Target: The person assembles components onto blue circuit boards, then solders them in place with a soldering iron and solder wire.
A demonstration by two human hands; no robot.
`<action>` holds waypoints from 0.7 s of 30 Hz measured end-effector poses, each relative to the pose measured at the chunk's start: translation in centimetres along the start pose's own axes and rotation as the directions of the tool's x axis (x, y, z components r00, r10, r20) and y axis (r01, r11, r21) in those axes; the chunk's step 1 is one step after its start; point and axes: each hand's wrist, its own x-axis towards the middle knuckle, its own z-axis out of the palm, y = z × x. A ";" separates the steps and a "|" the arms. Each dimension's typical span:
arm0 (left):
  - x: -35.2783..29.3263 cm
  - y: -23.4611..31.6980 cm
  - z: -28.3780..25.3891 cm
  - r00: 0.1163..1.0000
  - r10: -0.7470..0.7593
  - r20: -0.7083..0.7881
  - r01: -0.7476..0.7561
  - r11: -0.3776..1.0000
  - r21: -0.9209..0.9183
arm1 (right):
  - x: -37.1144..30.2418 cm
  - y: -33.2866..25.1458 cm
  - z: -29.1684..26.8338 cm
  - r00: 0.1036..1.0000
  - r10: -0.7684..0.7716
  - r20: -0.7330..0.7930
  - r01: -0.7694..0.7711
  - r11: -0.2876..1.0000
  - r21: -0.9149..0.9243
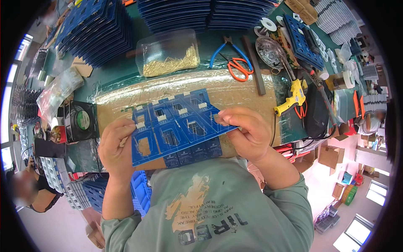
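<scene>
A blue circuit board panel (173, 127) with cut-out windows and small white connectors is tilted up above the work mat, close to my body. My left hand (115, 145) grips its left edge, thumb and fingers pressed together. At the right end, my right hand (251, 132) pinches the panel's corner. Part of another blue board (194, 154) shows beneath the near edge; the held panel hides the rest. Beyond the panel, a clear plastic tray (145, 47) holds a heap of thin brass-coloured pins (172, 64).
Blue-handled pliers (245, 58), orange-handled scissors (239, 74) and a dark bar (255, 69) lie beyond the mat (260, 90). A yellow pistol-shaped tool (296, 95) lies right, a black fan (79, 119) stands left. Stacked blue boards (98, 31) rise at the back.
</scene>
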 end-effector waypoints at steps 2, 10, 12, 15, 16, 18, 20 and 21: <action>0.0 0.0 0.0 1.000 0.006 -0.003 -0.006 1.000 0.007 | -0.1 0.0 0.0 1.000 -0.006 0.001 0.006 1.000 -0.020; 0.3 0.6 0.2 1.000 -0.006 0.001 0.006 1.000 0.002 | -0.3 0.1 0.7 0.978 0.176 -0.114 -0.164 0.980 0.110; 0.7 1.4 0.5 0.995 -0.062 -0.072 0.061 0.998 -0.017 | -0.2 0.2 0.6 0.980 0.163 -0.112 -0.151 0.983 0.110; 0.7 1.4 0.6 0.996 -0.052 -0.075 0.052 0.999 0.006 | -0.2 0.3 0.6 0.983 0.145 -0.109 -0.131 0.983 0.125; 0.7 1.4 0.5 0.996 -0.053 -0.074 0.054 0.999 0.006 | -0.3 0.3 0.6 0.984 0.141 -0.108 -0.125 0.982 0.141; 0.8 1.5 0.5 0.996 -0.057 -0.066 0.058 0.998 0.003 | -0.4 0.4 0.6 0.982 0.158 -0.108 -0.144 0.982 0.124; 0.8 1.5 0.6 0.996 -0.060 -0.072 0.060 0.998 0.003 | -0.5 0.4 0.7 0.979 0.174 -0.109 -0.162 0.981 0.109; 0.8 1.6 0.6 0.995 -0.060 -0.078 0.061 0.998 0.004 | -0.5 0.4 0.7 0.977 0.174 -0.120 -0.159 0.979 0.128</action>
